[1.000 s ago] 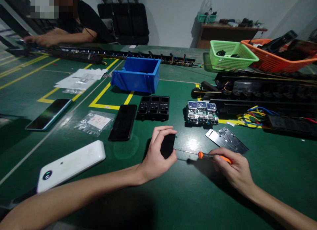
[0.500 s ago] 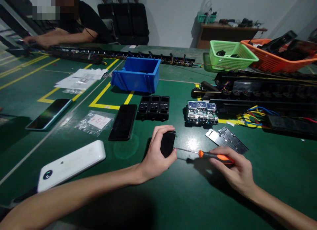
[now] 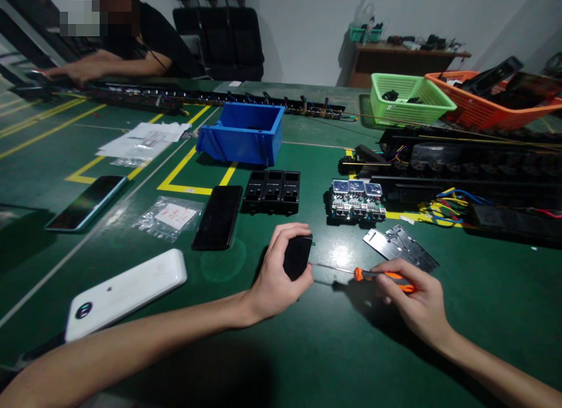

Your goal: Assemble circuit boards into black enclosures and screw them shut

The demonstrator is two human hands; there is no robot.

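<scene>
My left hand (image 3: 276, 273) is wrapped round a small black plastic case (image 3: 298, 256), tilted up off the green table. My right hand (image 3: 417, 297) grips a screwdriver (image 3: 396, 280) by its orange and black handle. The thin shaft points left and its tip meets the case's right edge near my left thumb; the exact contact point is hidden. Just beyond the hands sit three joined black housings (image 3: 272, 191). To their right lie circuit boards with small screens (image 3: 357, 201), and flat dark panels (image 3: 400, 247) are behind my right hand.
Two phones, a dark one (image 3: 218, 217) and a teal-edged one (image 3: 88, 203), lie left, near a white handheld device (image 3: 127, 292) and a plastic bag (image 3: 169, 218). Behind stand a blue bin (image 3: 241, 141), a green basket (image 3: 411, 112) and an orange basket (image 3: 487, 112). Another person works far left.
The fingers of my right hand have shifted on the screwdriver handle, the thumb now bent closer in. My left hand and the black case stay almost in place.
</scene>
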